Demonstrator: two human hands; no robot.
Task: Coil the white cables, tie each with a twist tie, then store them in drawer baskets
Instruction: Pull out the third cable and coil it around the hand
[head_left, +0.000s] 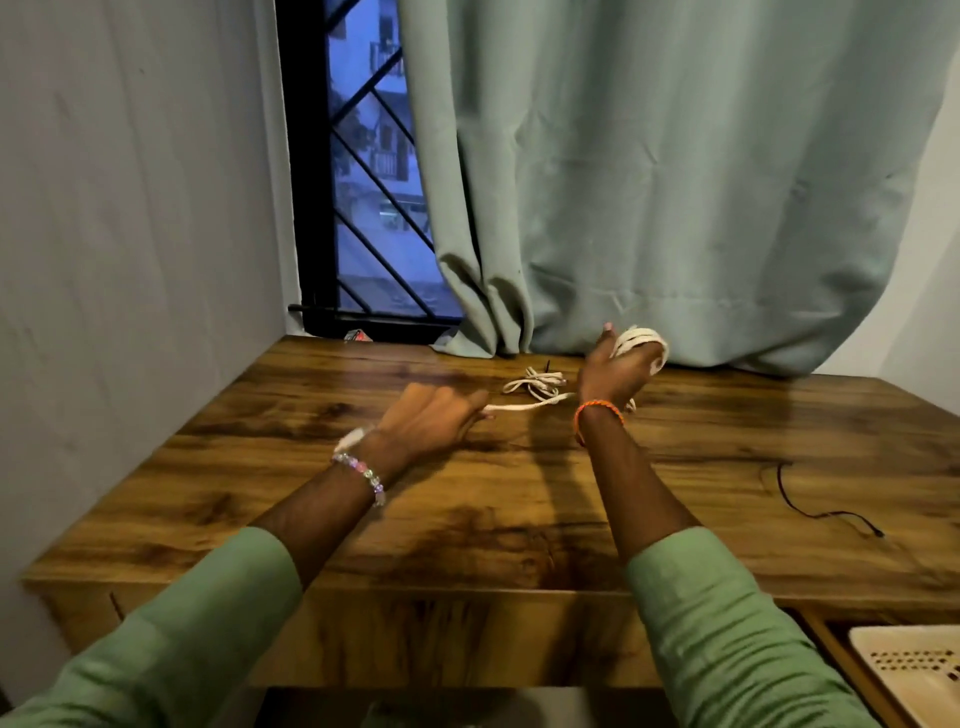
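Working at a dark, strongly grained wooden table (311, 499), I have my right hand (618, 371) raised near its far edge, with loops of white cable (641, 340) wound around the fingers, which curl into the coil and keep it gathered. My left hand (431, 415) sits lower and nearer to me, just above the tabletop, its fingers pinching the free run of the same cable, which stretches between the two hands. Beyond that stretch, a second white cable (535, 384) lies in a loose tangle on the wood, close to the back edge, with a short dark twist tie (548, 366) just behind it; whether they touch I cannot tell. Over on the right side of the table a thin black wire (815, 512) curls across the surface, well apart from the cables. At the lower right corner, below the table's top, a cream perforated basket (914, 670) shows inside an open drawer (831, 654). A pale green curtain (675, 182) hangs behind the table and brushes its back edge, and to its left a window (363, 182) with a black diagonal grille shows blue light outside. A plain pale wall (135, 234) closes the left side.
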